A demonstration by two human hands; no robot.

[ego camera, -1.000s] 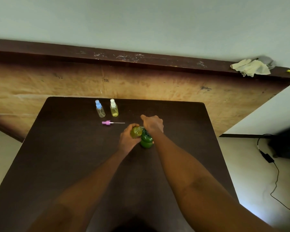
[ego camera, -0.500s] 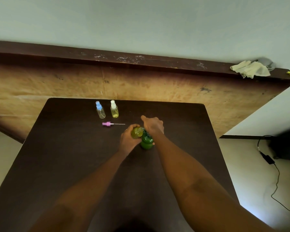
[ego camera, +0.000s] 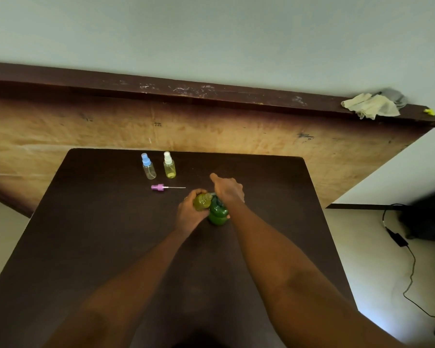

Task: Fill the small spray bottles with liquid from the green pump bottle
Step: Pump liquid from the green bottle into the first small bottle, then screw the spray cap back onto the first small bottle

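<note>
On the dark bench (ego camera: 86, 234), above and left of the frame's centre, two small spray bottles stand upright just beside each other. The blue-capped bottle (ego camera: 148, 167) looks clear and empty, and the white-capped bottle (ego camera: 169, 166) holds yellow liquid. Below them a loose pink spray head (ego camera: 159, 187) lies flat, its thin tube pointing right toward the hands.

At centre frame the left hand (ego camera: 189, 214) grips an uncapped small bottle (ego camera: 202, 202) that is yellow-green with liquid. The bottle is tilted so its mouth leans right and sits right at the spout of the green pump bottle (ego camera: 218, 212). That bottle stands upright, touching the small one on its right side. The right hand (ego camera: 227, 189) sits on top of it, fingers curled down over the pump head and thumb sticking out to the upper left.

The next stroke depends on the small bottle's mouth staying under the spout, which is to its right and slightly above it. The left hand does the aiming and the right hand does the pumping.

Compared with half a second ago, both hands and all the bottles are in the same places. I cannot tell whether the liquid level in the small bottle has changed.
</note>
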